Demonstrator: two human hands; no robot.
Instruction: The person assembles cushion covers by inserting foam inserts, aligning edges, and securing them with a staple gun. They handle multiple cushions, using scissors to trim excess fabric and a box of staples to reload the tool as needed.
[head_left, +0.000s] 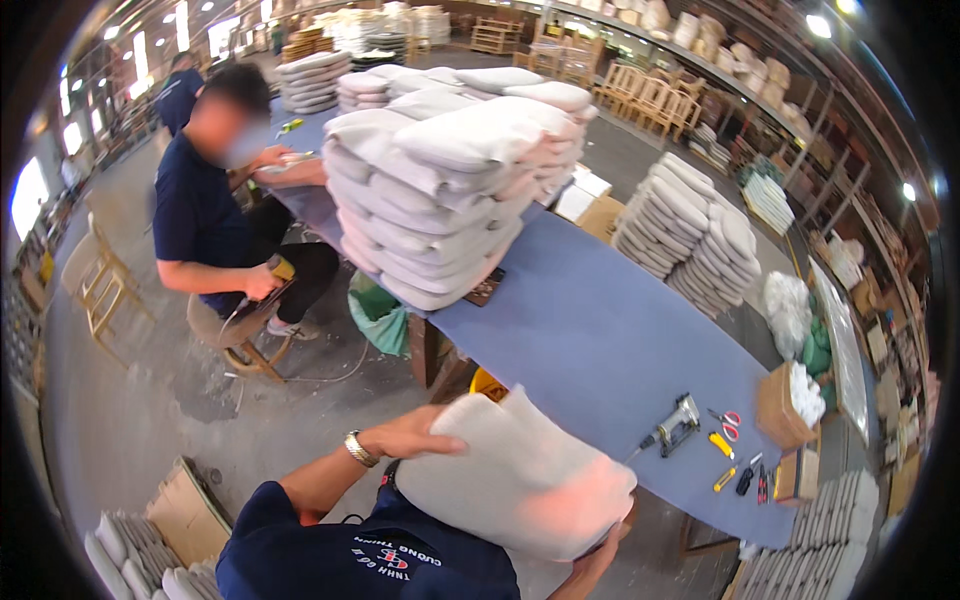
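A pale grey fabric seat cushion (510, 480) is held in front of my body, tilted at the near edge of the table. My left hand (415, 432), with a metal watch at the wrist, grips its upper left edge, thumb on top. At its lower right corner my right hand (600, 555) holds the edge, its fingers mostly hidden beneath. A pneumatic staple gun (675, 426) lies on the blue-covered table (590, 310) to the right of the cushion. Red-handled scissors (731, 422), a yellow utility knife (724, 479) and several small hand tools lie beyond it.
A tall stack of cushions (430, 200) stands on the table ahead. More cushion stacks (680, 225) stand past the far edge. A co-worker (205, 210) sits at the left, holding a yellow-and-dark tool. Cardboard boxes (785, 420) stand at the table's right end.
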